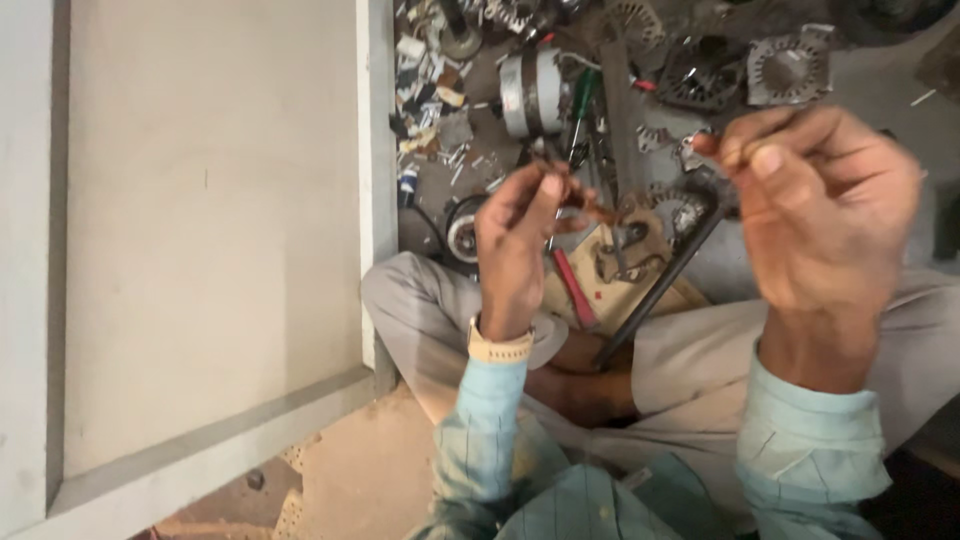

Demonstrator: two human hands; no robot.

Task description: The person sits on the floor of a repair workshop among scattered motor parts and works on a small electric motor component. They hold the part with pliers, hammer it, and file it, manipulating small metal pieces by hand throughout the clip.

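The person sits cross-legged on the floor (880, 80), both hands lifted in front of the chest so the work sits close under the eyes. The left hand (515, 240) pinches a small coppery-brown piece (585, 205), apparently wire or a thin strip, between thumb and fingers, closed narrowly on it; the piece juts toward 3 o'clock from the fingertips. The right hand (825, 205), at 3 o'clock from the left, is curled with thumb pressed to forefinger, but blur hides whether anything lies in that pinch. Below the hands, at 6 o'clock, a dark metal rod (665, 285) leans across the lap. At 12 o'clock lie a round motor housing (530, 92) and a green-handled screwdriver (582, 95), within reach.
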